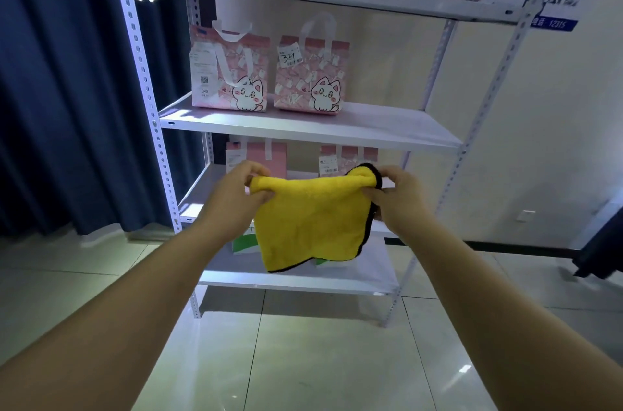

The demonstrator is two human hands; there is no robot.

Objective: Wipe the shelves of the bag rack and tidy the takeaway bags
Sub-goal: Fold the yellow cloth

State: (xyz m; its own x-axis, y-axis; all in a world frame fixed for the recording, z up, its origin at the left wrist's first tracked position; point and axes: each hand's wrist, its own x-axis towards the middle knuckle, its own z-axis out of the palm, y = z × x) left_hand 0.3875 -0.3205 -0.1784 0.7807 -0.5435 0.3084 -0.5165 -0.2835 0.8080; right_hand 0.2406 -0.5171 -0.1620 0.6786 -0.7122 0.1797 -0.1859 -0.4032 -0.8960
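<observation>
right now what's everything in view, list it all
rack: 1, white metal, four shelves showing, against the wall
cat bags: at least 7, pink; 3 top shelf, 2 second shelf, 2 third shelf partly hidden
green-and-white item: 1, bottom shelf, mostly hidden behind the cloth
cloth: 1, yellow with dark edge, held up before the rack
curtain: dark blue, left
left hand: pinching the cloth's left top corner
right hand: pinching its right top corner

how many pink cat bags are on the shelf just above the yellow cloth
2. One pink bag stands at the left of that shelf, the other pink bag just right of it, a small gap between. The shelf's right half holds none; nothing seems hidden.
</observation>
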